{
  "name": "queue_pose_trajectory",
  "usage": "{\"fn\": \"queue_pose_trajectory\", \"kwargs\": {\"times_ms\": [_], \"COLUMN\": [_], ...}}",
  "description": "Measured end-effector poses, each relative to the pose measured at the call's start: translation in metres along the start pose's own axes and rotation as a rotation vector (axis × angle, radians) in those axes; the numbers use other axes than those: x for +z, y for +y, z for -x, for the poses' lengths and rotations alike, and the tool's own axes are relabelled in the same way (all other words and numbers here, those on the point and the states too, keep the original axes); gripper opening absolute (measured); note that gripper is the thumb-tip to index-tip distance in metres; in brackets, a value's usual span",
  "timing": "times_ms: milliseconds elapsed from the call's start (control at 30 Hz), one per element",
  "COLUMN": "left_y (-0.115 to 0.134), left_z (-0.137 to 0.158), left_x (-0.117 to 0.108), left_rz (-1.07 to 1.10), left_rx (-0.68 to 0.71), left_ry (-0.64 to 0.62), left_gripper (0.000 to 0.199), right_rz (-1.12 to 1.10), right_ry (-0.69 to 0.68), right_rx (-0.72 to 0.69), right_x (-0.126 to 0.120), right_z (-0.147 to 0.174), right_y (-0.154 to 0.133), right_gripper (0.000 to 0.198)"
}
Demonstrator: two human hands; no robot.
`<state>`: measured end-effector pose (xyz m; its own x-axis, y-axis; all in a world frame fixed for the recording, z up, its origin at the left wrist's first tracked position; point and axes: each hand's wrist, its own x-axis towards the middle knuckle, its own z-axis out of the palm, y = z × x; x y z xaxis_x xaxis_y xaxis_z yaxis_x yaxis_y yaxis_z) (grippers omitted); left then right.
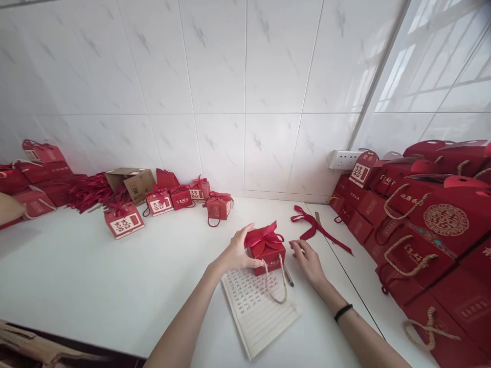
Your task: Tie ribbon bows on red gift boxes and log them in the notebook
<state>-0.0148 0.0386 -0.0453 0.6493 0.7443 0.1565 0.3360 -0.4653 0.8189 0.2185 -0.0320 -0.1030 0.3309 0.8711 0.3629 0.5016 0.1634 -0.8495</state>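
Observation:
A small red gift box (270,259) with a ribbon bow (264,236) on top stands on a lined notepad (264,327) covered partly in handwriting. Its pale rope handle (276,299) hangs down over the page. My left hand (241,250) grips the box by its left side, thumb at the front and fingers behind. To the right of the box is my right hand (307,258), apart from it, fingers loosely bent and nothing visible in them. A pen (288,276) lies between the box and that hand, partly hidden by the box.
Loose red ribbon (326,232) lies to the right rear. Many red boxes with rope handles (425,220) are stacked along the right. Several bowed boxes (123,221), a ribbon heap (90,191) and a brown carton (132,184) sit at back left. A socket strip (345,159) is at the wall.

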Motion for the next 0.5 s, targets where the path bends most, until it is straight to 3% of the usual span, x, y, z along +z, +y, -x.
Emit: {"fn": "queue_pose_trajectory", "kwargs": {"times_ms": [133,333,500], "left_y": [-0.012,-0.022,-0.026], "left_z": [0.004,0.005,0.002], "left_x": [0.014,0.020,0.014], "left_rz": [0.176,0.209,0.308], "left_rx": [0.061,-0.031,-0.048], "left_ry": [0.007,-0.037,0.113], "left_gripper": [0.120,0.127,0.116], "right_rz": [-0.005,0.013,0.157], "right_ry": [-0.013,-0.083,-0.134], "right_rx": [-0.014,-0.076,-0.049], "right_x": [0.000,0.007,-0.002], "right_z": [0.005,0.016,0.015], "right_y": [-0.013,-0.029,-0.015], "right_gripper": [0.049,0.046,0.047]}}
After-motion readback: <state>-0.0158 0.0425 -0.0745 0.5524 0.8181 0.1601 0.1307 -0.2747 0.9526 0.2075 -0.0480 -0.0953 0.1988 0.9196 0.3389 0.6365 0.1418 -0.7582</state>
